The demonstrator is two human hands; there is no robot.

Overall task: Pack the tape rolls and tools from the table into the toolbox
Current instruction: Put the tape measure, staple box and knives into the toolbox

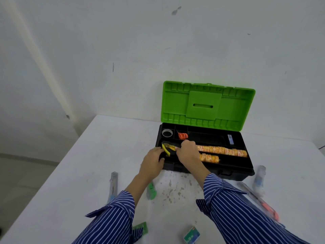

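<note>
- Two hands at the left front corner of the toolbox (233,170), lid (207,104) propped upright behind the black tray.
- Left hand (153,161) curled over the near left rim, fingers bent around a yellow-and-black tool (167,150) half inside the front left compartment; exact finger contact hidden under the knuckles.
- Right hand (187,152) just beside it, fingers bunched and curled down onto the other end of the same tool; whether pinching or only pressing, cannot tell.
- Already in the tray: clear tape roll (167,132) in the back left pocket, orange spring clip (182,136) next to it, two stacks of orange tape rolls (223,151) lying lengthwise, small blue-white box (230,139) at the back right.
- Still out on the table (105,138): clear-cased tool (112,185) at left, green item (151,190) near the left wrist, orange-tipped long tool (260,201) and another clear piece (259,178) at right, small packets (191,235) at the near edge.
- To seat the tool well, probably best: lay flat along the compartment, handles clear of the divider, nothing proud of the rim.
- Steady with the left, ease down with the right, then let go only once settled.
- Risk, by judgement: tool wedged crooked and blocking the lid later.
- Plenty left to pack; task likely near its middle.
</note>
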